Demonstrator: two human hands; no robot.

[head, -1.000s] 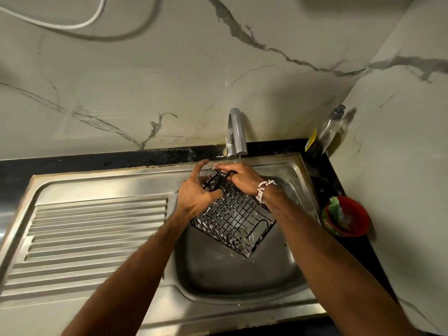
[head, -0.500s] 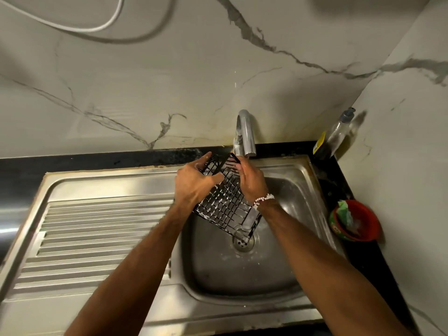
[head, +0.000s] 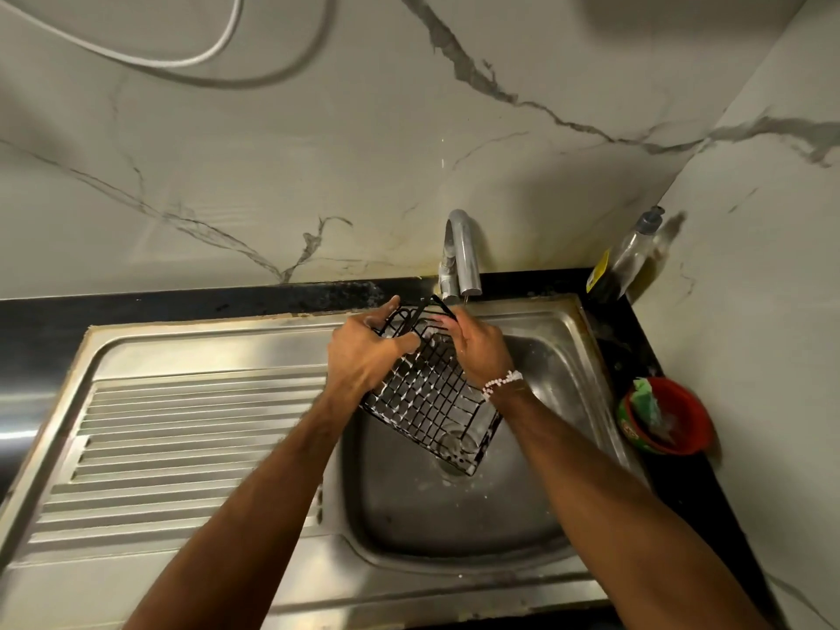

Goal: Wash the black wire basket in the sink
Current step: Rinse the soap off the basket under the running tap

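Black wire basket [head: 427, 402] hangs tilted over the basin of the steel sink [head: 432, 520], held clear of the bottom. Its upper end sits just under the spout of the tap [head: 466, 252] and its lower corner hangs over the middle of the basin. Whitish suds or drops cling to the wires on its left part.

The left hand [head: 359, 356] grips the upper left edge, with the thumb laid across the mesh and the fingers curled behind the rim. The right hand [head: 482, 352] holds the upper right side, fingers curled around the top wires beside the spout. A white bead bracelet [head: 502, 384] circles that wrist.

A second ago the right hand lay flat across the top end and the basket showed its broad face. Now that hand has slid to the side edge, the basket is turned narrower, and its top end is closer to the tap. Since half a second ago the grips match, and the lower corner reaches further down the basin.

The ribbed drainboard [head: 182, 438] spreads to the left. In the far right corner a soap bottle [head: 632, 256] leans against the marble wall [head: 318, 152]. Nearer, on the black counter [head: 682, 493], a red bowl [head: 677, 438] holds a green sponge [head: 645, 402]. A white cable [head: 182, 62] loops across the wall above.
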